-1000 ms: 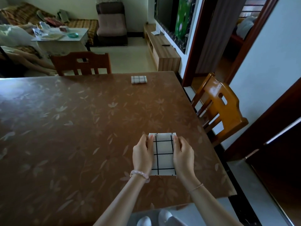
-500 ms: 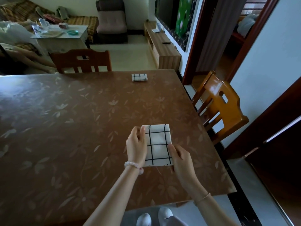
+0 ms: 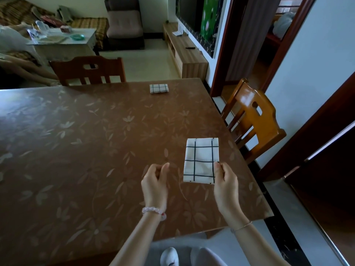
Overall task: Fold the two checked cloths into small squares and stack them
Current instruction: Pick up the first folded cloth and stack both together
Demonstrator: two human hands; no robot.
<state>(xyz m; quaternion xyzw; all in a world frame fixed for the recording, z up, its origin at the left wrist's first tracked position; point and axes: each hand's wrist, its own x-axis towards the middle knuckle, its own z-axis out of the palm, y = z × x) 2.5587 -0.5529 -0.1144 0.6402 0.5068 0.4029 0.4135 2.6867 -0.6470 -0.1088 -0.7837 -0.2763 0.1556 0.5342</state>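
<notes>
A folded white cloth with dark checks [image 3: 201, 160] is held over the near right part of the brown table [image 3: 76, 150]. My right hand [image 3: 225, 181] pinches its lower right edge. My left hand [image 3: 155, 181] is a short way to the left of the cloth, apart from it, with curled fingers and nothing in it. A second checked cloth [image 3: 159, 88], folded into a small square, lies near the table's far edge.
A wooden chair [image 3: 255, 118] stands at the table's right side and another chair [image 3: 88, 71] at the far side. Beyond are a coffee table [image 3: 61, 38], a sofa and a low TV cabinet [image 3: 184, 54]. My shoes show below the near edge.
My left hand has let go of the near cloth and moved left. The right hand alone now holds the cloth, which has shifted right and forward.
</notes>
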